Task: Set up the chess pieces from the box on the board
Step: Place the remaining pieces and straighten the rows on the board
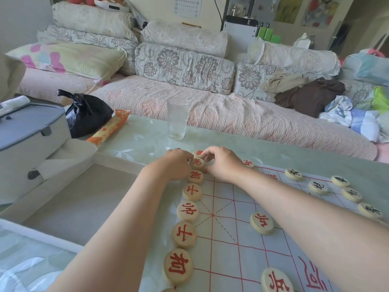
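Red-lettered chess pieces [178,265] line the cloth board [242,239] at left. At the far end, left hand [179,163] and right hand [223,163] pinch the red horse piece [197,163], partly covering it; a drinking glass [178,119] stands beyond.

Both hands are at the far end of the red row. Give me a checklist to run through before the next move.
1. Red row from far elephant piece to near elephant piece lined along the edge of the board: ok.
2. Horse piece between left hand and right hand: ok.
3. Grip of either hand's fingers on it: cannot tell.
4. Chariot piece seated at the corner: cannot tell, partly hidden.
5. Glass upright, apart from both hands: ok.
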Demonstrator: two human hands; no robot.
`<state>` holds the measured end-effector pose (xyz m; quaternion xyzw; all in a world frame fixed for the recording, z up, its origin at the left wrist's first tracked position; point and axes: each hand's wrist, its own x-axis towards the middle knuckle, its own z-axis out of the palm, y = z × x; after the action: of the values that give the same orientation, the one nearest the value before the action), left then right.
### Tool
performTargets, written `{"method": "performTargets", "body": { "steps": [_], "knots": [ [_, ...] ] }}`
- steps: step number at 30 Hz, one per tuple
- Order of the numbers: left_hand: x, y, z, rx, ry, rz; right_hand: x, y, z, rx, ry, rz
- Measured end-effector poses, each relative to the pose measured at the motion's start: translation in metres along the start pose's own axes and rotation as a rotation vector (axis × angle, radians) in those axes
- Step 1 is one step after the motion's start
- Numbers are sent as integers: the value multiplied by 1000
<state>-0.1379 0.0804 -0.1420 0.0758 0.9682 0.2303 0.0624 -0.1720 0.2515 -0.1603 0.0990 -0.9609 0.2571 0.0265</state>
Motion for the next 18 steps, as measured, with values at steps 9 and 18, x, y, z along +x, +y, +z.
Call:
{"method": "performTargets", "body": {
  "steps": [9, 18],
  "knots": [
    [-1, 1, -1, -110, -21, 17, -5, -2, -4, -32, -10, 11],
    [2, -2, 3, -79, -13, -24, -4, -4, -2, -38, -5, 14]
  ]
}}
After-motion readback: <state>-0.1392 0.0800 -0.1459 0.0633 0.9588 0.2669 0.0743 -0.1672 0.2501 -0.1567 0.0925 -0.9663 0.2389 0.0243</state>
